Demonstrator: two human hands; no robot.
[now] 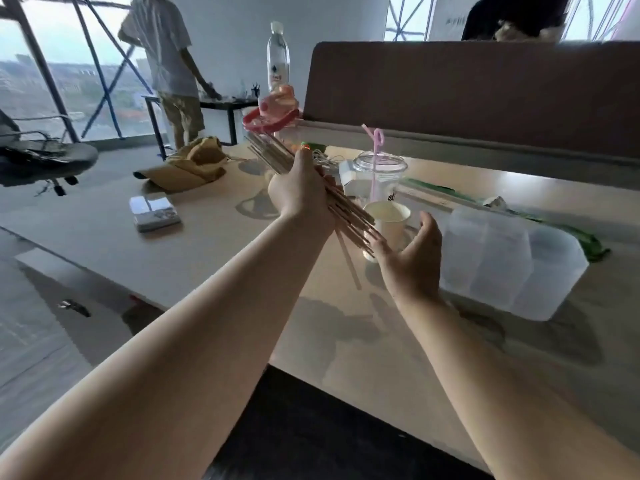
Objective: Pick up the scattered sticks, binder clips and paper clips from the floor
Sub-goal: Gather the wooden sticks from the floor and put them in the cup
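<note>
Sticks (266, 152) looked mostly done: left hand (301, 192) gripped the bundle over the table (207, 258), right hand (412, 258) was spread open at its 4 o'clock end. One loose stick (348, 261) dangled. A small dark thing (74, 307) on the floor at 8 o'clock, maybe a clip, looked left to grab.

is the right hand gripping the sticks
No, the left hand grips the sticks, while the right hand lies open, palm up, by their lower ends.
</note>
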